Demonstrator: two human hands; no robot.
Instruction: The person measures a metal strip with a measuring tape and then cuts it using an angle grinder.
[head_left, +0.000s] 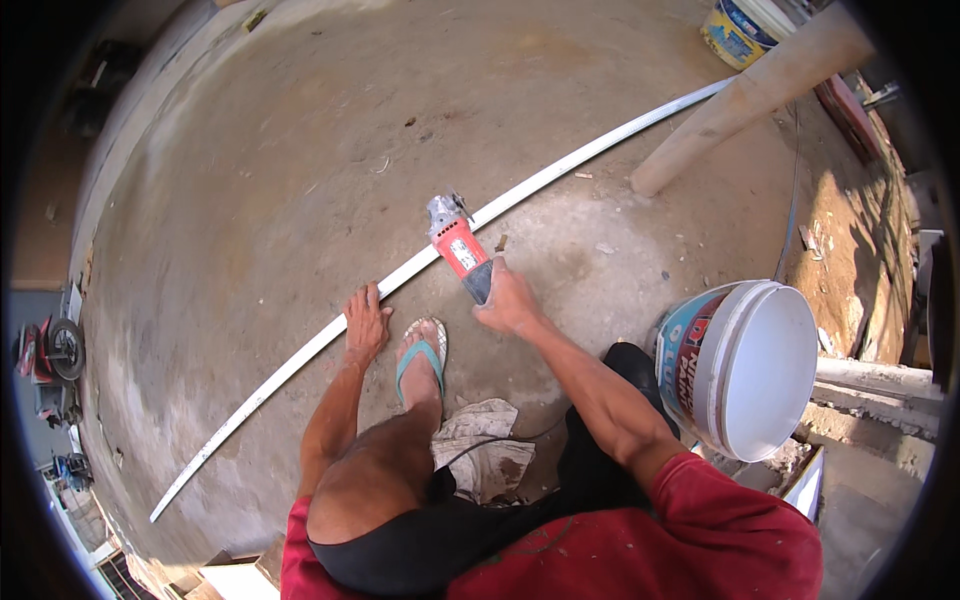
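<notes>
A long white strip [560, 168] lies slantwise across the concrete floor, from lower left to upper right. My left hand [367, 322] presses on it, fingers laid over the strip. In my right hand [508, 300] is the dark rear handle of a red angle grinder [461, 250]. The grinder's grey head reaches over the strip, to the right of my left hand. Its disc is seen nearly edge-on, so I cannot tell whether it touches the strip. My foot in a turquoise flip-flop [441, 345] rests just below the strip, beside my left hand.
A white-lidded paint bucket [768, 375] stands at my right. A round post [750, 100] rises at upper right, with a yellow and blue bucket [735, 40] behind it. A pale cloth [478, 425] and a dark cord [480, 443] lie by my foot. A motorcycle [50, 350] is far left.
</notes>
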